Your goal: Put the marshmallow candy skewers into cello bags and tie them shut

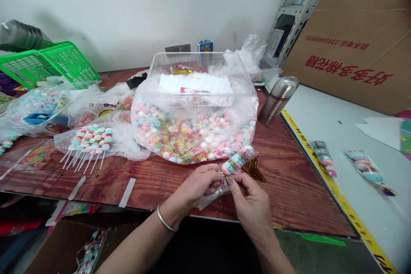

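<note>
A clear-wrapped marshmallow stick [236,162], striped pink, white and blue, points up and to the right between my hands. My left hand [205,182] pinches the gathered lower neck of its wrapper. From the other side, my right hand [252,201] closes thumb and fingers at the same neck. A thin tie may be between the fingertips, but it is too small to make out. The loose end of the wrapper [208,199] hangs below my fingers. Beside the candy lies a bundle of gold twist ties [255,170].
Behind my hands are a big bag of marshmallows [221,130] and a clear bin [247,75] with white sticks. Unwrapped marshmallow skewers [93,139] lie left. A steel flask [278,100] stands right, near wrapped marshmallow sticks [366,166]. An open carton [51,246] sits below the table.
</note>
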Action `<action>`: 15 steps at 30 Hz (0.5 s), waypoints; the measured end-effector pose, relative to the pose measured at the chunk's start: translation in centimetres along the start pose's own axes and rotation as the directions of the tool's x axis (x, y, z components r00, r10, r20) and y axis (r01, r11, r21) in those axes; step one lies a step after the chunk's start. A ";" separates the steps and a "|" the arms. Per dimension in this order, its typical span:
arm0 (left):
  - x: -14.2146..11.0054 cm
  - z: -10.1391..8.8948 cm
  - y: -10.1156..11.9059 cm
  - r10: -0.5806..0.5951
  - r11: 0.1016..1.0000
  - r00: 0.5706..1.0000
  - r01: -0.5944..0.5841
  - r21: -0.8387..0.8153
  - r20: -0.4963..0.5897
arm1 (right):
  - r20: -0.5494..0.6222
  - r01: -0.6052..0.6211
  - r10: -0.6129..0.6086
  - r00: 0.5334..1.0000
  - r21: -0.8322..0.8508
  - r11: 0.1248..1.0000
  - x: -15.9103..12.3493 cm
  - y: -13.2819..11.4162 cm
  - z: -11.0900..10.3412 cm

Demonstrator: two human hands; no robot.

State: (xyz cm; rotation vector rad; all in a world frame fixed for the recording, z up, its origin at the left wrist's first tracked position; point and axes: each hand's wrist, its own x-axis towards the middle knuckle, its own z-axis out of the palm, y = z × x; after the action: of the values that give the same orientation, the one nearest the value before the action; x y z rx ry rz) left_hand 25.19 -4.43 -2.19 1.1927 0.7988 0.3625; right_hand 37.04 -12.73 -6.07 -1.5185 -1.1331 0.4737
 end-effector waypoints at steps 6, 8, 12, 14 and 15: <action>0.3 0.2 -0.7 0.169 0.986 0.985 -0.169 0.002 0.027 | -0.012 -0.106 0.109 0.994 0.160 0.981 0.2 -0.2 -0.1; 0.4 0.1 -1.0 0.402 0.876 0.914 -0.400 0.269 0.052 | -0.042 -0.111 0.121 0.992 0.187 0.976 0.2 -0.4 -0.4; 0.4 -0.3 -0.8 0.642 0.685 0.761 -0.624 0.375 0.094 | 0.008 0.003 -0.005 1.000 0.205 0.979 0.1 -1.7 -1.8; -0.3 -0.9 -0.1 0.632 0.752 0.775 -0.617 0.231 0.012 | 0.027 0.138 -0.141 0.990 0.097 0.986 0.2 -2.6 -2.8; -0.7 -1.3 0.4 0.607 0.792 0.794 -0.598 0.124 -0.044 | 0.027 0.222 -0.222 0.975 0.009 0.975 0.2 -3.0 -3.3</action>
State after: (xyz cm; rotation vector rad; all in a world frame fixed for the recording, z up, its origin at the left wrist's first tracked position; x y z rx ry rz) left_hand 23.80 -3.88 -1.77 1.5313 0.4854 0.9143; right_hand 38.63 -14.56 -2.31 -1.3638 -1.3050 0.3453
